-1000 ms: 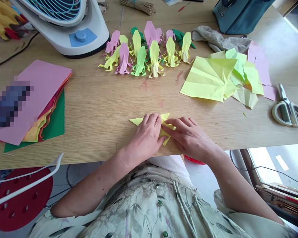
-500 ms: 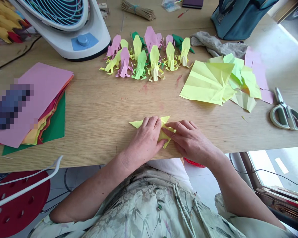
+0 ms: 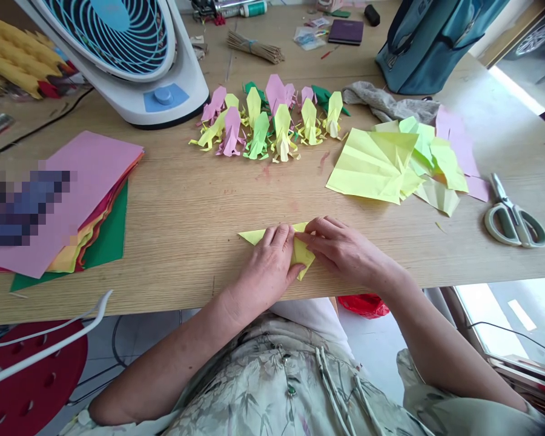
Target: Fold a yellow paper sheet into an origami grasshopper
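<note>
A folded yellow paper piece point(image 3: 300, 254) lies near the front edge of the wooden table point(image 3: 186, 206). My left hand point(image 3: 267, 266) rests flat on its left part, fingers stretched over the paper and pressing it down. My right hand point(image 3: 345, 251) comes in from the right, its fingertips pinching a fold at the paper's top right. Only the paper's left tip, top edge and bottom corner show between the hands.
Several small folded paper figures point(image 3: 263, 118) in pink, yellow and green stand further back. Creased yellow-green sheets point(image 3: 381, 163) lie to the right, scissors point(image 3: 511, 215) at far right. A coloured paper stack point(image 3: 86, 200) sits left, a fan point(image 3: 127, 54) behind it, a teal bag point(image 3: 431, 36) back right.
The camera has tilted up, so more of the table's far side shows. My right fingers have shifted slightly left along the fold; my left hand stays pressed on the paper.
</note>
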### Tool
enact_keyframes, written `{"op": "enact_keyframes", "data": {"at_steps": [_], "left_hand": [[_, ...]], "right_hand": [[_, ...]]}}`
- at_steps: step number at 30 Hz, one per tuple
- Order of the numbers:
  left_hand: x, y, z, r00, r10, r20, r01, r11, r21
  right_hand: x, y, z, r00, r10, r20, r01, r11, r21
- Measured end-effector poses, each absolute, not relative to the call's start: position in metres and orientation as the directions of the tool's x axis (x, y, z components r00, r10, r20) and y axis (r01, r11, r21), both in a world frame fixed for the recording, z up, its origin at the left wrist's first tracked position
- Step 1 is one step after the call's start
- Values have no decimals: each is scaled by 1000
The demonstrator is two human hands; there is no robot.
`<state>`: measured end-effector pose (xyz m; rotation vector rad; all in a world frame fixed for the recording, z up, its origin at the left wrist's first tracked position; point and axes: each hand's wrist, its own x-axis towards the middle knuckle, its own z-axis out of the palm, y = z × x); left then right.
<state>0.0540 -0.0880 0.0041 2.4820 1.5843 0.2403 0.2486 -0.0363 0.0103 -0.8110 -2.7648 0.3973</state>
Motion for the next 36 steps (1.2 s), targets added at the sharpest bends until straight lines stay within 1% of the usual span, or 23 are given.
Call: {"op": "enact_keyframes", "data": {"at_steps": [5, 10, 14, 17, 23, 28, 32, 36], "left_hand": [[54, -89, 5, 420, 906, 48, 882, -421, 213], [53, -88, 3, 429, 901, 64, 876, -432, 214], [48, -89, 1, 459, 881, 119, 852, -474, 222], [46, -91, -2, 517, 843, 145, 826, -536, 174], [45, -93, -2, 558, 825, 85, 819, -565, 102], [46, -93, 2, 569, 819, 75, 816, -574, 68], [47, -92, 0, 546, 832, 100, 826, -555, 99], [51, -90, -7, 468, 858, 212, 848, -503, 166]], "right_hand": [[253, -33, 4, -819, 542, 187, 450, 809, -379], [253, -34, 3, -818, 547, 178, 470, 814, -342], [252, -35, 3, -808, 560, 182, 492, 812, -314], [252, -35, 1, -801, 569, 185, 503, 808, -305], [256, -36, -3, -801, 560, 212, 492, 817, -300], [267, -46, -5, -788, 573, 228, 477, 801, -362], [279, -58, -8, -769, 595, 234, 474, 776, -416], [288, -66, -8, -764, 602, 230, 457, 758, -466]]}}
